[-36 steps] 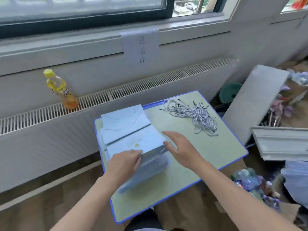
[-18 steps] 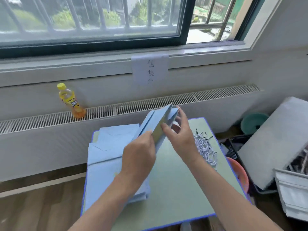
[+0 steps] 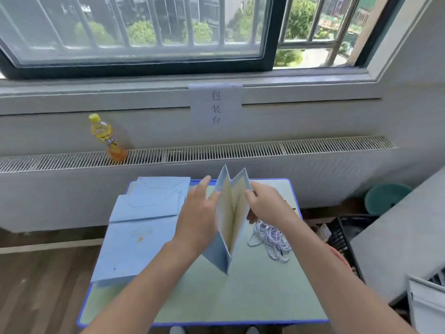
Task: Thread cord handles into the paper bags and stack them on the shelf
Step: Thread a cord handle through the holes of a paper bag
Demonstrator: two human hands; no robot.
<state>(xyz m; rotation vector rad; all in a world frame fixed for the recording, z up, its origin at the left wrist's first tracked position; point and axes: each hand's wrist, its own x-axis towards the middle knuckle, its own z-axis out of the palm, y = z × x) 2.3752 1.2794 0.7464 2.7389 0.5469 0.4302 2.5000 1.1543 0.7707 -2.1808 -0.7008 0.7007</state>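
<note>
left hand: fingers mostly straight, laid flat against the left outer panel of the paper bag, thumb hidden behind it. right hand: fingertips pinching the bag's right upper edge, thumb side tucked at the rim.

paper bag: pale blue outside, cream inside, held upright above the middle of the desk, mouth pointing up and away, side folds partly spread so the inner crease shows. lower corner hangs just above the desk top; whether it touches cannot be told.

stack of flat bags: same pale blue, lying on the left half of the desk, fanned so that several folded bottoms show at the far end; near left corner overhangs the desk edge. left forearm crosses in front of its right edge.

cords: white twisted bundle, tangled, on the right half of the desk, just beside the held bag, partly covered by the right wrist.

desk: pale green top, blue rim.

surroundings: drink bottle, yellow cap, standing upright on the radiator grille behind the desk, well apart from the bags. paper sign with three written characters, stuck under the window. green round stool and a grey board to the right of the desk. wooden floor on the left.
</note>
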